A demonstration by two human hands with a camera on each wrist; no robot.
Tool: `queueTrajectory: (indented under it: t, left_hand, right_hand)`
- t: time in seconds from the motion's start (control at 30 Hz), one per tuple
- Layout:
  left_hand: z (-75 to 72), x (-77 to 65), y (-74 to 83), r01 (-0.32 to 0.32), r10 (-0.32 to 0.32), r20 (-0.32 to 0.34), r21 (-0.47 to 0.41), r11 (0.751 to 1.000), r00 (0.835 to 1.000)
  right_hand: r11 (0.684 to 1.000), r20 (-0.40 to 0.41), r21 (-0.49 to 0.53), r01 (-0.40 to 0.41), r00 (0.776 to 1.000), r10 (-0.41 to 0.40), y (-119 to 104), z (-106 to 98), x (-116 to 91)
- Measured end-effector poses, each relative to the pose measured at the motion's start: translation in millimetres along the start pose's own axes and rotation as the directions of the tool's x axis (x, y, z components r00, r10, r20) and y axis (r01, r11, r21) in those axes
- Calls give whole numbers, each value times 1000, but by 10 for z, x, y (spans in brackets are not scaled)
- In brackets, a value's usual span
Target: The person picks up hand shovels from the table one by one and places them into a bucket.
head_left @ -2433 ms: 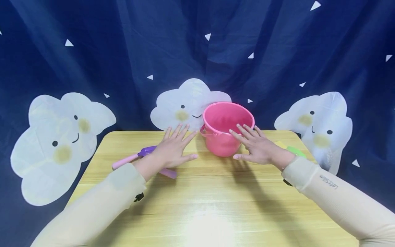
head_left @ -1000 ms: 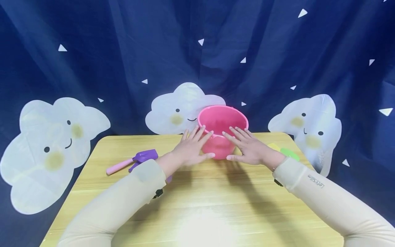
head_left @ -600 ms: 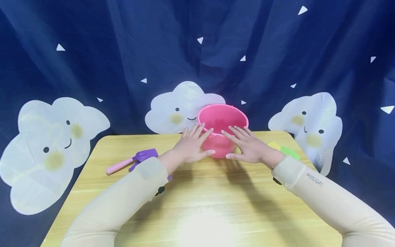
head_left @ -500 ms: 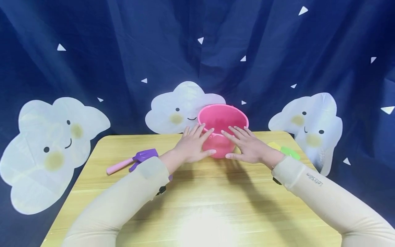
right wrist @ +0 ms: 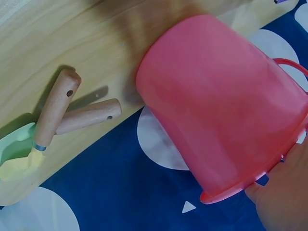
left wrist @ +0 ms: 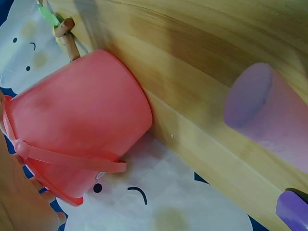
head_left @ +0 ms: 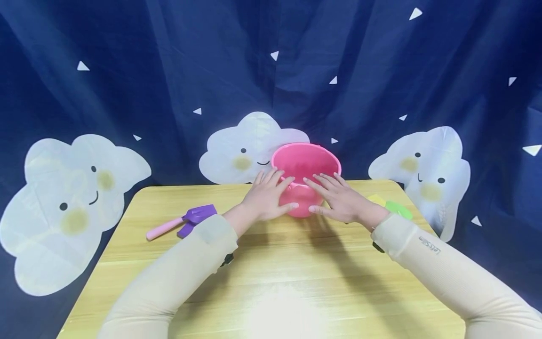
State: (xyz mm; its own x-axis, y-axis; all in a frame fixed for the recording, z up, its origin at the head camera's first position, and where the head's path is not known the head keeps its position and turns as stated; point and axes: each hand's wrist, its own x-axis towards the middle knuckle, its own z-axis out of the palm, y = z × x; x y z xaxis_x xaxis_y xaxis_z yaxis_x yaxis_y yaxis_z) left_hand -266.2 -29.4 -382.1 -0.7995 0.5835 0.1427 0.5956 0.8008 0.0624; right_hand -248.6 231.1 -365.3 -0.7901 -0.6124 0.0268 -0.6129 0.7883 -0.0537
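Two grips, left hand [head_left: 263,198] and right hand [head_left: 342,201], are spread at the pink bucket's [head_left: 302,200] near rim by the table's [head_left: 271,259] far edge, apparently steadying both sides.

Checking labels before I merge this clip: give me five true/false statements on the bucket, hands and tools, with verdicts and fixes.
1. The pink bucket has its open end facing up. True.
2. The bucket has no carrying handle. False: a pink carrying handle is attached to it.
3. The left hand and right hand both have their fingers spread. True.
4. The left hand grips a purple tool. False: the purple-headed tool lies on the table, apart from that hand.
5. Two wooden handles overlap in the right wrist view. True.
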Motion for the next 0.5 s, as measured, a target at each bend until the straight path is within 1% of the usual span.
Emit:
queueTrajectory:
  t: [0.13, 0.3, 0.4, 0.5]
  left_hand:
    - [11, 13, -25, -22, 22, -13, 16, 1000, 1000]
    - [32, 46, -72, -68, 69, -23, 51, 996, 997]
    - [42, 75, -95, -87, 89, -20, 59, 994, 996]
    - [34, 103, -104, -93, 94, -10, 58, 994, 996]
  right_hand:
    - [1000, -3, 7, 9, 1000, -9, 10, -4, 24]
    - [999, -16, 30, 14, 1000, -14, 27, -29, 68]
    - [999, -25, 32, 19, 1000, -18, 45, -23, 103]
    - [999, -35, 35, 19, 999, -18, 55, -11, 136]
